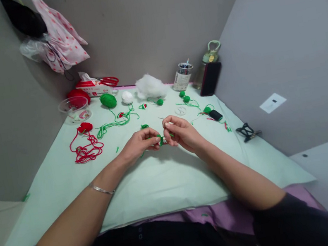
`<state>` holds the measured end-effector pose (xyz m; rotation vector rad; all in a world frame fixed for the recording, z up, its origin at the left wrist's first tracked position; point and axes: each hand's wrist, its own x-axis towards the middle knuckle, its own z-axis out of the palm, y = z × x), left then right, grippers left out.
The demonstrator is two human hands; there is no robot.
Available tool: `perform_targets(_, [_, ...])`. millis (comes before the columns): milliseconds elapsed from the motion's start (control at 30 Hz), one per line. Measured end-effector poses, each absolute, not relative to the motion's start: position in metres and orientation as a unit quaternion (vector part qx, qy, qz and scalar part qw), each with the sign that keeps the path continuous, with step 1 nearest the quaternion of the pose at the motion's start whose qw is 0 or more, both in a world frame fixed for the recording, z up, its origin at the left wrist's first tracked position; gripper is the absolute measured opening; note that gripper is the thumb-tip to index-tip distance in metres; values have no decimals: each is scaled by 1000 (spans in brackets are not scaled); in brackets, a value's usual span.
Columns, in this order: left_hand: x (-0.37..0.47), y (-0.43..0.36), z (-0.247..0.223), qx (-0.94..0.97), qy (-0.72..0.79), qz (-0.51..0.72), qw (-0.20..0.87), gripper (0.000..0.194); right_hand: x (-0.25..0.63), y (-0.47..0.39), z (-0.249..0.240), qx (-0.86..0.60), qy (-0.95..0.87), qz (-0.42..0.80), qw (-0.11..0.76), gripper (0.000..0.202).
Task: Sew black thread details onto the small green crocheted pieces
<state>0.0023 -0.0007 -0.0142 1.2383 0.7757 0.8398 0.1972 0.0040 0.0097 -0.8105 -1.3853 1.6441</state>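
At the middle of the table my left hand [139, 143] is closed, its thumb and fingers pinching a small green crochet piece [161, 140]. A bit of red and white shows by the piece, between the hands. Close on its right, my right hand [183, 133] is closed with the fingers curled. From its fingertips sticks out the thin dark shaft of a crochet hook [160, 118], pointing left. Its other end is hidden in the hand. Just beyond my left fingers lies some green yarn [144, 126]. A loose strand hangs below that hand.
Behind my hands are a green yarn ball [108, 101], a white ball [127, 97], white stuffing [150, 86] and small green balls [187, 99]. Red yarn [88, 150] lies left, near a clear tub [74, 110]. A phone [210, 79] leans on a bottle; a black claw clip [247, 132] sits right.
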Motion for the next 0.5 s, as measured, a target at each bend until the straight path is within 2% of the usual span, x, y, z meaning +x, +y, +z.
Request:
perform_targets(233, [-1,5,-20,564,365,386,632,28,211,-2,37,-261,-496,643,523,21])
perform_targets(500, [-2,3,-15,553,345,417,634,26,223,6,33,-335,-583,545,501,20])
